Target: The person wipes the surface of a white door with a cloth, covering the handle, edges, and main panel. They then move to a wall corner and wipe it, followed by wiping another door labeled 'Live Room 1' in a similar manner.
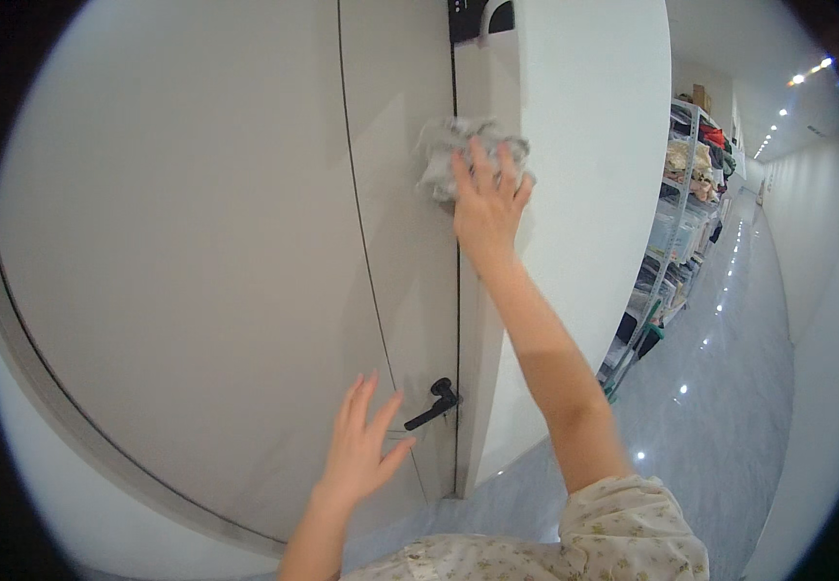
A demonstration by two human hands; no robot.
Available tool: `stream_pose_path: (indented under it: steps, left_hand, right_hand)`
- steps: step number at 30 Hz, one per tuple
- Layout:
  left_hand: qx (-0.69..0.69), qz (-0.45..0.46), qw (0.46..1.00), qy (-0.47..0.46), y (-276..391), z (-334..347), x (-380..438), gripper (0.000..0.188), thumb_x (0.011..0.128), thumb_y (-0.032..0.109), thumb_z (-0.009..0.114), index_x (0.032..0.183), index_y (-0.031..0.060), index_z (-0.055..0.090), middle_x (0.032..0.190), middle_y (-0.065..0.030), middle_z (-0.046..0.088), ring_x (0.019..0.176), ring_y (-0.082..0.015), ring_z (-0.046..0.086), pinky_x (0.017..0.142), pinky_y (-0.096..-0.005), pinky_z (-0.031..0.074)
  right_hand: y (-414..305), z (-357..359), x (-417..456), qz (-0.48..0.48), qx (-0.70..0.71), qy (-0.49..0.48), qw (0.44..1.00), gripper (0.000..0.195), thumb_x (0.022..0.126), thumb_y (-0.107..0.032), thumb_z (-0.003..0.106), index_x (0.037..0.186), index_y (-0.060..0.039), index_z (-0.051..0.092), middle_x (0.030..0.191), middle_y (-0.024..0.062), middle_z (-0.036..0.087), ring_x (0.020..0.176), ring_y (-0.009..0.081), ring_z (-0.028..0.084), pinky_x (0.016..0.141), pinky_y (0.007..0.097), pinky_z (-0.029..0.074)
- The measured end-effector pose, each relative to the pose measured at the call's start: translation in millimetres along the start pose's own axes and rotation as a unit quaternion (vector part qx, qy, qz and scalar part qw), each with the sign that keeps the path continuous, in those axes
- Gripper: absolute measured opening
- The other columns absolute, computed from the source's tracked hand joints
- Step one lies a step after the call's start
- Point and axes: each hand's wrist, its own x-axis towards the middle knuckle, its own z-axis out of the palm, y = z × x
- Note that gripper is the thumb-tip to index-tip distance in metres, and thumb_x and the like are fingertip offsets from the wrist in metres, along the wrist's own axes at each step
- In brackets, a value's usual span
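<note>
A crumpled grey-and-white cloth (pixel 438 163) lies under the spread fingers of my right hand (pixel 488 200), pressed to the edge of the door and its frame. The cloth is slightly blurred. The closed door (pixel 209 254) is a flat light-grey panel with thin dark vertical lines. My left hand (pixel 361 443) is lower down with fingers apart and holds nothing. Just right of it, a black lever handle (pixel 434 407) sits on the door. Whether my left fingertips touch the door I cannot tell.
A black device (pixel 467 18) is at the top of the door edge. White wall (pixel 586 181) stands right of the frame (pixel 474 407). Beyond it, a metal shelving rack (pixel 681 210) holds folded textiles and boxes along a corridor with a glossy grey floor (pixel 717 407).
</note>
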Motion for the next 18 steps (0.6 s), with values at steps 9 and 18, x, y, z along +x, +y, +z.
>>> stream_pose_path:
  steps: [9,18]
  left_hand:
    - [0.013,0.066,0.997,0.037,14,-20,71,0.065,0.079,0.020,0.077,0.138,0.0082,0.055,0.156,-0.0196,0.033,0.143,-0.0451,0.031,0.114,-0.0536,0.032]
    - [0.028,0.100,0.991,0.086,30,-35,121,0.065,0.079,0.020,0.078,0.138,0.0087,0.055,0.155,-0.0205,0.034,0.142,-0.0435,0.032,0.113,-0.0523,0.033]
  right_hand:
    - [42,28,86,0.021,0.074,0.001,0.997,0.051,0.073,-0.025,0.076,0.123,-0.0209,0.065,0.154,0.0170,0.036,0.143,0.0434,0.030,0.110,0.0665,0.028]
    - [82,51,157,-0.037,0.218,0.002,0.975,0.037,0.078,-0.019,0.067,0.114,-0.0184,0.065,0.150,0.0250,0.040,0.145,0.0441,0.027,0.116,0.0614,0.024]
